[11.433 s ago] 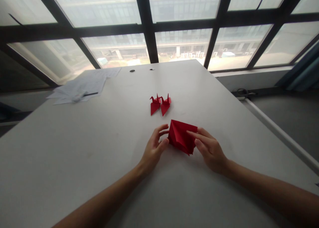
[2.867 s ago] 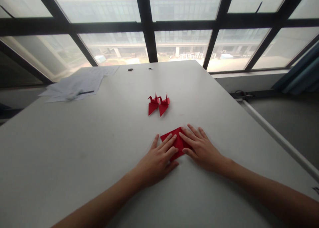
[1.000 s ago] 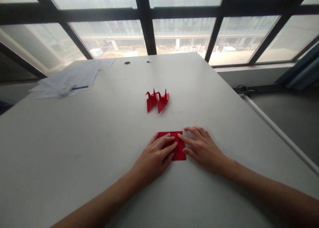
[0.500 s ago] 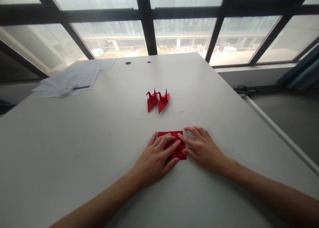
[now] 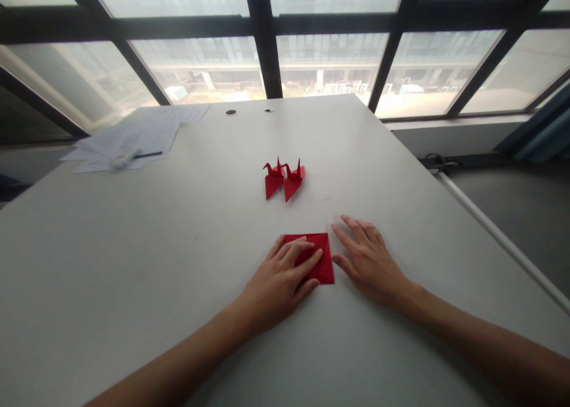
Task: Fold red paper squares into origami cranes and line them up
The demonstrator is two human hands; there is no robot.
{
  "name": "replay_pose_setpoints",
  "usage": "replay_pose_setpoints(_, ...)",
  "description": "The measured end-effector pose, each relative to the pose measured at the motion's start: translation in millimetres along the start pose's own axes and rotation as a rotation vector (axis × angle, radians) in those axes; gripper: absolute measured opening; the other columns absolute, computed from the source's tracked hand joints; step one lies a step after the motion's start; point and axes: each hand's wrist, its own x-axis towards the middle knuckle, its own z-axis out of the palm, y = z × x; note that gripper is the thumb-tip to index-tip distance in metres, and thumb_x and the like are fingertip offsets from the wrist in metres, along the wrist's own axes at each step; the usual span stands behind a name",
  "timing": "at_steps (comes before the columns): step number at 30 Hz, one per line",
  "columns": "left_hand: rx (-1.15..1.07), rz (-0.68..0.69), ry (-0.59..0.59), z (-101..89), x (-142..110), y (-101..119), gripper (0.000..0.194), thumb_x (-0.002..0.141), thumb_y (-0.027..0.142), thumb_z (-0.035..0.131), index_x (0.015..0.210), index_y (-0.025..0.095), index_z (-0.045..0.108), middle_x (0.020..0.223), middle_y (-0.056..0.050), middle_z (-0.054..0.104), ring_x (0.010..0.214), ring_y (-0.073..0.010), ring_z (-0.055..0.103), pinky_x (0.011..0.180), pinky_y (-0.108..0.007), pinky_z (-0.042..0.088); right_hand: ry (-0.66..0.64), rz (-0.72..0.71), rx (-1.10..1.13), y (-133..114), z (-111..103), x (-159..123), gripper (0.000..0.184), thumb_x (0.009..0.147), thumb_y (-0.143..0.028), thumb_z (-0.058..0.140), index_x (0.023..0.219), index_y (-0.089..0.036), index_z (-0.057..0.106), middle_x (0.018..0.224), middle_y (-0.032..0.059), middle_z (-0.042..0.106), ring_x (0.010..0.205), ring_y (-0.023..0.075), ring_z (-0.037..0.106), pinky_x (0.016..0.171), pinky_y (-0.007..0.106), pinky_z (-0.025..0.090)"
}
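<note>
A square of folded red origami paper (image 5: 325,269) lies flat on the white table (image 5: 178,264) in front of me. My left hand (image 5: 280,279) rests on its left part with the fingers stretched out, covering much of it. Just off the paper's right edge is my right hand (image 5: 367,261), its fingers apart and nothing in them. Beyond the paper stand two red paper cranes, a left crane (image 5: 273,184) and a right crane (image 5: 293,185), side by side and seemingly touching.
Loose white sheets (image 5: 138,134) lie at the table's far left, with a dark pen (image 5: 148,155) and a crumpled clear item (image 5: 124,159) on them. A round cable hole (image 5: 230,112) sits near the far edge. Framed windows rise behind; a white rail (image 5: 499,232) runs along the right.
The red paper went from partly raised folds to a flat square, turned on the table. In the last half second my right hand has lifted off it to the right; my left stays on it.
</note>
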Motion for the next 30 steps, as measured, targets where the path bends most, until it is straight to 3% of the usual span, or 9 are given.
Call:
replay_pose_setpoints(3,-0.008,-0.001,-0.001,-0.6,0.0,0.3,0.047,0.097,0.036,0.054,0.142,0.024,0.051,0.137,-0.011,0.053,0.129,-0.029,0.047,0.117,-0.055,0.031,0.023,-0.039,0.038,-1.0,-3.4,-0.2,0.051,0.1,-0.043,0.044,0.146,-0.021,0.048,0.155,0.0155,0.038,0.139,0.0333,0.034,0.114,0.056,0.029)
replay_pose_setpoints(7,-0.026,0.006,0.013,-2.2,0.8,1.0,0.047,0.097,0.034,0.054,0.143,0.025,0.05,0.136,-0.011,0.054,0.128,-0.0277,0.049,0.117,-0.054,0.031,-0.047,-0.144,0.05,-5.7,-6.2,-1.1,0.047,0.098,-0.039,0.05,0.144,-0.028,0.051,0.158,0.0115,0.035,0.141,0.0337,0.032,0.114,0.057,0.029)
replay_pose_setpoints(16,0.007,0.034,-0.025,-1.1,-0.1,0.0,0.053,0.098,0.042,0.052,0.149,0.029,0.042,0.14,-0.01,0.052,0.132,-0.0284,0.046,0.117,-0.057,0.028,-0.084,-0.137,0.033,-6.6,-4.0,-1.0,0.051,0.096,-0.04,0.054,0.146,-0.029,0.049,0.159,0.012,0.034,0.144,0.034,0.029,0.115,0.058,0.028)
replay_pose_setpoints(26,-0.021,0.028,0.034,-1.0,-1.0,-3.4,0.041,0.098,0.036,0.054,0.137,0.023,0.056,0.137,-0.01,0.058,0.13,-0.0259,0.052,0.119,-0.052,0.031,-0.055,-0.15,0.011,-2.7,1.0,-2.7,0.05,0.097,-0.041,0.052,0.146,-0.03,0.048,0.157,0.0124,0.037,0.143,0.0337,0.031,0.113,0.057,0.03)
replay_pose_setpoints(30,-0.068,0.007,0.052,-1.1,-1.3,-5.0,0.033,0.101,0.031,0.05,0.132,0.023,0.06,0.136,-0.007,0.062,0.13,-0.023,0.054,0.123,-0.053,0.019,-0.061,-0.154,0.007,-2.5,1.4,-2.6,0.051,0.098,-0.042,0.051,0.147,-0.03,0.047,0.157,0.0125,0.036,0.143,0.0339,0.031,0.114,0.057,0.03)
